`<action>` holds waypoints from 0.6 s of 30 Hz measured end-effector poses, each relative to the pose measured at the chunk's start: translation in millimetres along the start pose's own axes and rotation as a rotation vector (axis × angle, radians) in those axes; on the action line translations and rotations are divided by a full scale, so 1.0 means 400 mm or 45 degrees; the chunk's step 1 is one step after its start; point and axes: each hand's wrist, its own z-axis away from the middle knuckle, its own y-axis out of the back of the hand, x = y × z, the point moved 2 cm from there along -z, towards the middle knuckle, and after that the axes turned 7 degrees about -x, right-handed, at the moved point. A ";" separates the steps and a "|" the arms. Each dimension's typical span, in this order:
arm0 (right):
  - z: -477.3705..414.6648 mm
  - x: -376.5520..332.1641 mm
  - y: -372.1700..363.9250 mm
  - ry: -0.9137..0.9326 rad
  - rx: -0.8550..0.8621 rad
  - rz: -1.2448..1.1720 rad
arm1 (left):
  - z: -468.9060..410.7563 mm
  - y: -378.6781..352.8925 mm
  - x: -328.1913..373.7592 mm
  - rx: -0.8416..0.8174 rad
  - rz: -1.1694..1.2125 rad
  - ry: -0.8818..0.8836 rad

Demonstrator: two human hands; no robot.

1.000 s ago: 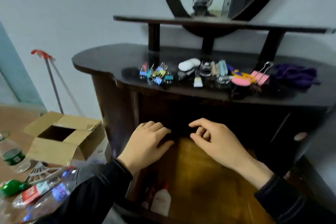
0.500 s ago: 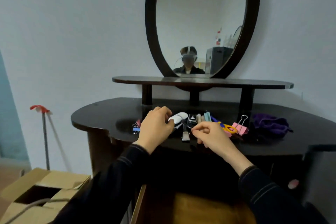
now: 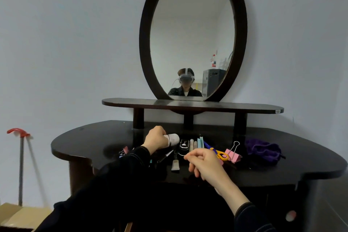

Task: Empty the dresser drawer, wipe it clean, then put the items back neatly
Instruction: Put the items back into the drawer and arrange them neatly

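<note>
My left hand (image 3: 156, 138) is up on the dark bench (image 3: 90, 137), its fingers wrapped round one end of a white oval case (image 3: 174, 138); I cannot tell whether the case is lifted or lying on the surface. My right hand (image 3: 205, 165) hovers above the front of the bench, fingers curled and thumb tip against forefinger tip. I cannot tell whether anything is pinched between them.

The drawer's items lie in a row across the bench. Just right of the case is a small black object (image 3: 184, 144), then pale sticks (image 3: 192, 144), a teal packet (image 3: 200, 141), blue and yellow scissors (image 3: 219, 154) and a pink binder clip (image 3: 232, 155). A purple cloth (image 3: 263, 149) sits bunched at the far right. Nearer me lies a small brush (image 3: 175, 165), and some small clips (image 3: 123, 151) show to the left of my sleeve.

Of the drawer I see only a sliver of brown wood (image 3: 129, 227) at the bottom edge. An oval mirror (image 3: 145, 34) stands over a narrow shelf (image 3: 122, 102), with a cardboard box (image 3: 17, 214) low on the left
</note>
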 end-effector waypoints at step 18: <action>0.006 0.005 0.041 0.037 0.080 -0.680 | 0.305 -0.081 0.078 -0.033 0.989 -0.577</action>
